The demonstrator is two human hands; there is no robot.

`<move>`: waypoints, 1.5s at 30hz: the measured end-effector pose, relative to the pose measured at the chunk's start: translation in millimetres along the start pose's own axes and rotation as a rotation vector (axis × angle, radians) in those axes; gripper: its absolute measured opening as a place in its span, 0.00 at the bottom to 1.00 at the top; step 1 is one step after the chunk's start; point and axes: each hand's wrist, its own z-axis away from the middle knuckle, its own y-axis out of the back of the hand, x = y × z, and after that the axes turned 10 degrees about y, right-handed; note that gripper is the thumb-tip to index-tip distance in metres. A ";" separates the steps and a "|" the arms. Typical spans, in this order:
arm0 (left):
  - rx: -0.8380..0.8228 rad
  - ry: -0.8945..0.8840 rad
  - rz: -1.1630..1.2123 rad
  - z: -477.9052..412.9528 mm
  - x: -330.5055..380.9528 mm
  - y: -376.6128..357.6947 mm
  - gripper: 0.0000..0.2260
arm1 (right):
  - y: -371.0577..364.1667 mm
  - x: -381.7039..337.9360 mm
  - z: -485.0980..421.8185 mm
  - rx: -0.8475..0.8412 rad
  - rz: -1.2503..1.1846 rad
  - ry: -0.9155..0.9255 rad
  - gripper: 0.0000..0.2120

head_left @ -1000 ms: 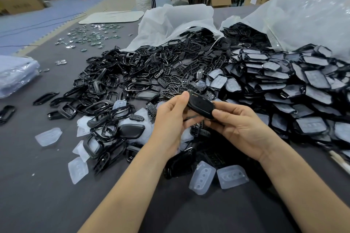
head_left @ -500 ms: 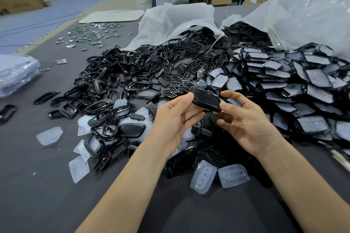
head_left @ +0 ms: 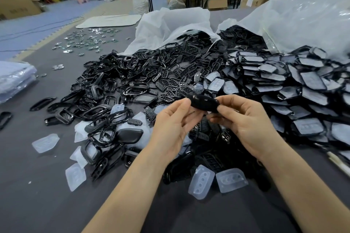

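Observation:
A small black plastic key-fob shell (head_left: 203, 102) is held up between both hands above the table. My left hand (head_left: 175, 125) pinches its left end with thumb and fingertips. My right hand (head_left: 244, 121) pinches its right end, fingers curled under it. Below the hands lies a spread of black frames and button pads (head_left: 106, 111), partly hidden by my hands.
A grey table (head_left: 37, 185) carries a big heap of black shells (head_left: 295, 89) spilling from white plastic bags (head_left: 303, 21). Translucent silicone pads (head_left: 231, 179) lie near my forearms. Small circuit boards (head_left: 85, 41) are scattered far left; a wrapped stack (head_left: 13, 79) sits at the left edge.
The shell has been turned and lifted slightly between the hands; it now lies more level, with the right fingertips shifted onto its right end.

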 end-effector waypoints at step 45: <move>0.278 -0.147 -0.074 -6.8 10.8 16.0 0.06 | 12.2 14.9 -2.1 -0.120 1.304 0.311 0.05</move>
